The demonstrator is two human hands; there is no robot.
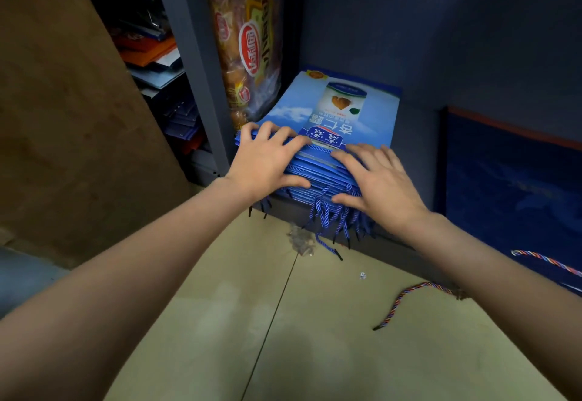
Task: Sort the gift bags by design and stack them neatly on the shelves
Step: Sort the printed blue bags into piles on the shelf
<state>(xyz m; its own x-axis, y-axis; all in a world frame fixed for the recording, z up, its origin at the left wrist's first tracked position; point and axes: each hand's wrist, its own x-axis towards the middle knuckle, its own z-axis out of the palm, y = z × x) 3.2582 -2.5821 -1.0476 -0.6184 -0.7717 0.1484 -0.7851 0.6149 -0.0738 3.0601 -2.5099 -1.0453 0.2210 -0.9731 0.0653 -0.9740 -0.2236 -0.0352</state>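
Observation:
A stack of flat blue gift bags [343, 110] lies on the bottom shelf, the top one printed with a can and white characters. Blue cord handles [330, 218] hang over the shelf's front edge. My left hand [267, 158] lies on the stack's near left corner, fingers spread on top and thumb against the front edges. On the near right corner my right hand [378, 180] presses the same way, fingers spread and thumb low on the front.
An orange patterned bag [248, 38] leans upright behind the stack against a grey shelf post [195, 63]. Mixed bags [163, 76] fill the left compartment. A dark blue bag [510, 180] lies at right. Brown cardboard [63, 101] stands left. A loose striped cord [406, 303] lies on the tile floor.

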